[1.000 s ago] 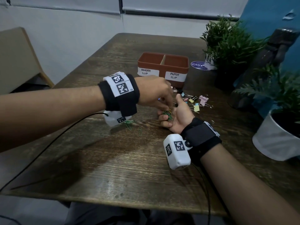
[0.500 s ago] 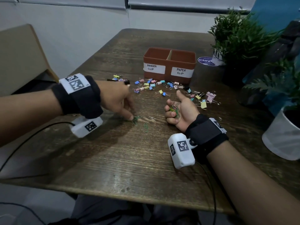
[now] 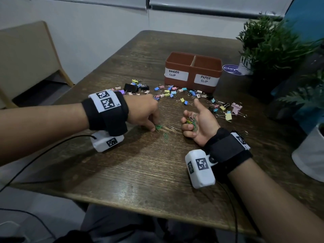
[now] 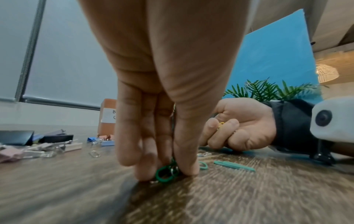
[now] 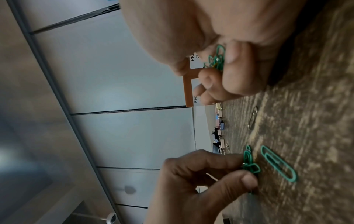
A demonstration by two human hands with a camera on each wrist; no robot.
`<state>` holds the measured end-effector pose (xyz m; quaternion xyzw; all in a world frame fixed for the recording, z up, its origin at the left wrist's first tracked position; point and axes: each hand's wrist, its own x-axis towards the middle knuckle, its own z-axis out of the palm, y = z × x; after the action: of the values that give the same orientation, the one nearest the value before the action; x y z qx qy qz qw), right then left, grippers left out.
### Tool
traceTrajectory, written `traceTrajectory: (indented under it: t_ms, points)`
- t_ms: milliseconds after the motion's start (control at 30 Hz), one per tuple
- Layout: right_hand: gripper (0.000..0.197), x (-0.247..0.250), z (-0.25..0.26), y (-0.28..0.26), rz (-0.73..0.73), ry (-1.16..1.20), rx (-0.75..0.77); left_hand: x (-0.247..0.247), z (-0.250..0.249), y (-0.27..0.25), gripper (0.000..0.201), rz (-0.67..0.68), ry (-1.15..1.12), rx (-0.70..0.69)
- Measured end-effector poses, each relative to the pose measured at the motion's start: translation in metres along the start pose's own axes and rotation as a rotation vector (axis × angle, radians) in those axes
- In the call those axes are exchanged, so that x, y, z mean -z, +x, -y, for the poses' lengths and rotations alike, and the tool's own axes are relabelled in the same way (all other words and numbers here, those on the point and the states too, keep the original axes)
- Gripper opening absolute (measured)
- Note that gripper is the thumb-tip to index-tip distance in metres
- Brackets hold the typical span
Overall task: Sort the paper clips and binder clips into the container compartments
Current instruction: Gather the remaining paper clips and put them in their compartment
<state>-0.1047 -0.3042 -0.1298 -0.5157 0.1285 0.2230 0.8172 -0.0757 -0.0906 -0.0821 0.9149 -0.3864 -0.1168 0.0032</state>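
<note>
My left hand (image 3: 152, 126) pinches a small tangle of green paper clips (image 3: 158, 127) against the wooden table (image 3: 140, 172); thumb and fingers close round them (image 4: 167, 172) (image 5: 250, 164). My right hand (image 3: 190, 120) rests palm up beside it, fingers curled round a bunch of green and yellow paper clips (image 3: 191, 121) (image 5: 217, 58). One green paper clip (image 3: 165, 137) and a silver one (image 3: 172, 128) lie between the hands. Colourful binder clips (image 3: 168, 92) are scattered in front of the brown container (image 3: 192, 71), labelled BINDER CLIP left, PAPER CLIP right.
Potted plants (image 3: 270, 44) and a white pot (image 3: 310, 155) crowd the table's right side. More binder clips (image 3: 228, 111) lie right of my right hand. A chair (image 3: 26, 58) stands to the left. Cables run off the near edge.
My left hand left my right palm, moved left and down to the table, and now pinches the green paper clips there. My right hand stayed put with its bunch.
</note>
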Motion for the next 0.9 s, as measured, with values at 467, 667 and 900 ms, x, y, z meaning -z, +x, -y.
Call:
traceTrajectory:
  t_ms: [467,667,900]
  points:
    - [0.055,0.0,-0.002,-0.001,0.007,0.012,0.023,0.004,0.003,0.004,0.012,0.016,-0.164,0.078]
    - [0.064,-0.001,-0.001,-0.003,0.032,0.008,0.005,0.045,-0.02,0.02,0.019,-0.237,-0.137,-0.155]
    - [0.072,0.004,0.003,-0.003,0.052,0.154,0.031,0.048,-0.045,0.057,0.019,-0.289,0.013,-0.398]
